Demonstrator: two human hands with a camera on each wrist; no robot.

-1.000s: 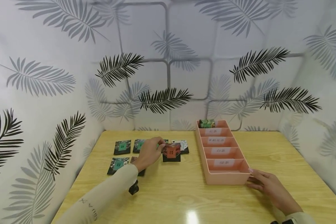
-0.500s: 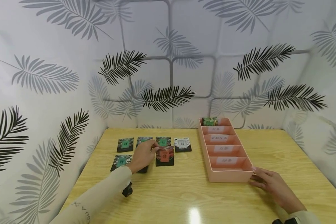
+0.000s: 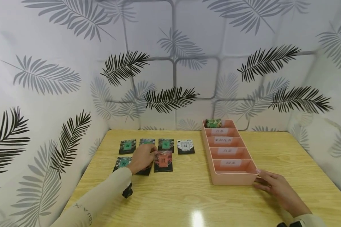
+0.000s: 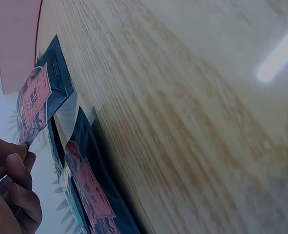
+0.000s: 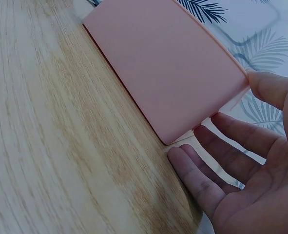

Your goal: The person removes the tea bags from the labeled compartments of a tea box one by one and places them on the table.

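Note:
Between thumb and fingertips my left hand pinches the top left corner of a red-and-black tea sachet. In the left wrist view this sachet hangs tilted, its lower edge near the table. Another red sachet lies just beside it, partly under my hand in the head view. My right hand is at the near right corner of a long pink divided box. In the right wrist view its thumb touches the box's top edge, while the loosely extended fingers are against or close to the side.
Green sachets lie on the left of the wooden table, with a white-and-black sachet near the box. Labelled dividers split the box; small green packets sit in its far compartment. A patterned wall covering stands behind.
My left hand has carried the red sachet leftward and toward me, away from the white sachet, which it partly covered before. The right hand stays at the box corner.

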